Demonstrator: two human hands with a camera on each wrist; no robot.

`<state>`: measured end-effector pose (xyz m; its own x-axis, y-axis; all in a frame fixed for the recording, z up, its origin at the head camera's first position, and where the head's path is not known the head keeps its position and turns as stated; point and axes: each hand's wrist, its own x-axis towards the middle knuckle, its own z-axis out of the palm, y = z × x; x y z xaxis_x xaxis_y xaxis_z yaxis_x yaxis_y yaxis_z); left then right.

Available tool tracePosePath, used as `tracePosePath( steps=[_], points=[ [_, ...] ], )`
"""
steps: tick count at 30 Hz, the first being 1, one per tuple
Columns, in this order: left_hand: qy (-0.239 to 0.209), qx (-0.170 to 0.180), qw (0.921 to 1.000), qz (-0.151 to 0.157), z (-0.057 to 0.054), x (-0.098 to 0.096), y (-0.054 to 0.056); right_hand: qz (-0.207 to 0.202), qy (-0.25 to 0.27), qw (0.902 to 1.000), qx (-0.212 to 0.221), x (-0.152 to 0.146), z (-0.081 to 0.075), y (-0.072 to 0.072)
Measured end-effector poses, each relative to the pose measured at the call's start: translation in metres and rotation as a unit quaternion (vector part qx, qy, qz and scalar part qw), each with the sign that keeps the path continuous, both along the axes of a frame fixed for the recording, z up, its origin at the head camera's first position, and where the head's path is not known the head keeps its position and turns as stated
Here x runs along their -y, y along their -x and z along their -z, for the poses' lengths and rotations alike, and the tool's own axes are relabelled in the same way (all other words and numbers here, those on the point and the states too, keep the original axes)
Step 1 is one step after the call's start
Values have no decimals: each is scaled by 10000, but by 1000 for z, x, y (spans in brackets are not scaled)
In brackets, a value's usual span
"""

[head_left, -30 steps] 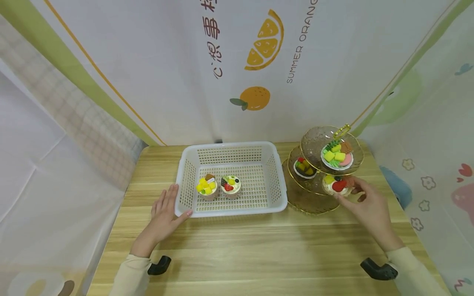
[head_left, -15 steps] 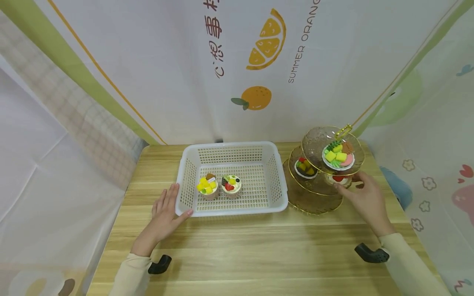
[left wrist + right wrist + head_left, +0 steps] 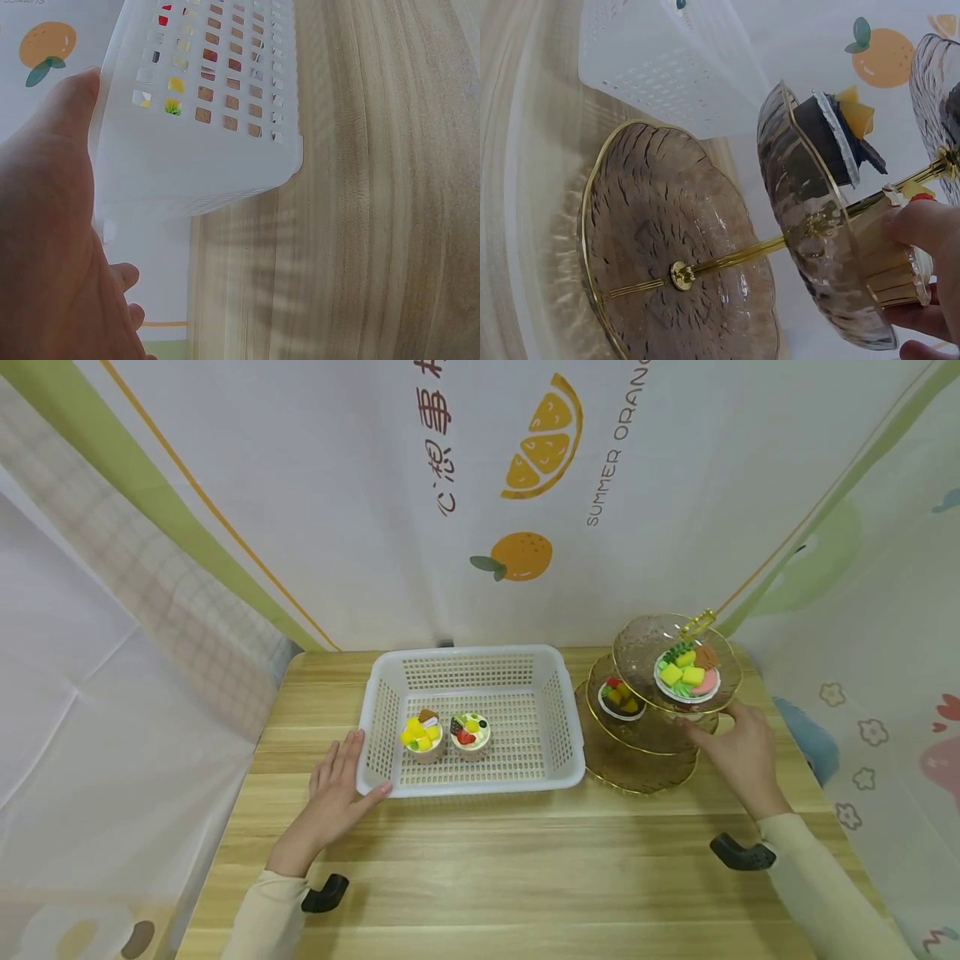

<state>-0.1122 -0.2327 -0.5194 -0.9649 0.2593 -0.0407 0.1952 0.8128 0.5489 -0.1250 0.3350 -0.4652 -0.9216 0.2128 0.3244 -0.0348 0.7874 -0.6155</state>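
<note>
A toy cupcake (image 3: 877, 244) in a beige wrapper is gripped by my right hand (image 3: 742, 760) between thumb and fingers. In the right wrist view it stands at the middle plate (image 3: 810, 217) of a three-tier gold-rimmed stand; the top plate (image 3: 637, 652) mostly hides it in the head view. A dark-cupped toy cupcake (image 3: 621, 699) sits on that middle plate. On the top plate lies another cupcake (image 3: 686, 675) with yellow cubes. My left hand (image 3: 330, 797) rests against the front left corner of a white basket (image 3: 472, 792), thumb along its rim.
Inside the basket stand two toy cupcakes, one with yellow cubes (image 3: 423, 737), one with a strawberry (image 3: 471, 735). The bottom plate (image 3: 675, 232) of the stand is on the wooden table (image 3: 510, 877), right of the basket. A printed curtain (image 3: 360, 527) hangs behind.
My right hand has moved the cupcake inward, from the stand's right side to under the top plate at the middle tier. The left hand stays at the basket.
</note>
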Motion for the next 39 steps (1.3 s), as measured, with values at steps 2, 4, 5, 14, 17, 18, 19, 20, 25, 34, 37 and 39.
tracePosePath(
  steps=[2, 4, 5, 14, 17, 18, 19, 20, 25, 34, 37, 39],
  points=[
    [9, 4, 10000, 0, 0, 0, 0, 15, 16, 10000, 3, 0, 1, 1],
    [6, 7, 10000, -2, 0, 0, 0, 7, 30, 10000, -12, -1, 3, 3],
    [10, 8, 10000, 0, -1, 0, 0, -5, 49, 10000, -16, -1, 3, 3],
    [26, -37, 10000, -7, -4, -2, 0, -40, -13, 10000, 60, -3, 7, 5],
    [26, -37, 10000, -11, -5, -2, -1, -41, -17, 10000, 52, -3, 9, 6],
    [29, -38, 10000, -12, -5, -2, -1, -47, -28, 10000, 40, -3, 9, 7],
    [36, -36, 10000, -12, -5, -2, -1, -55, -35, 10000, 32, -3, 9, 7],
    [39, -35, 10000, -13, -6, -2, -1, -69, -52, 10000, 21, -3, 10, 7],
    [55, -84, 9999, -14, -5, -2, -1, -146, -133, 9998, -5, -4, 10, 6],
    [-18, -77, 10000, -17, -5, -3, -1, -119, -129, 9998, 11, -5, 11, 1],
    [-10, -62, 10000, -8, -5, -2, -1, -128, -54, 9998, 133, -7, 10, -2],
    [2, -54, 10000, -7, -4, -2, -1, -128, 52, 9996, 265, -8, 9, -4]
  ],
)
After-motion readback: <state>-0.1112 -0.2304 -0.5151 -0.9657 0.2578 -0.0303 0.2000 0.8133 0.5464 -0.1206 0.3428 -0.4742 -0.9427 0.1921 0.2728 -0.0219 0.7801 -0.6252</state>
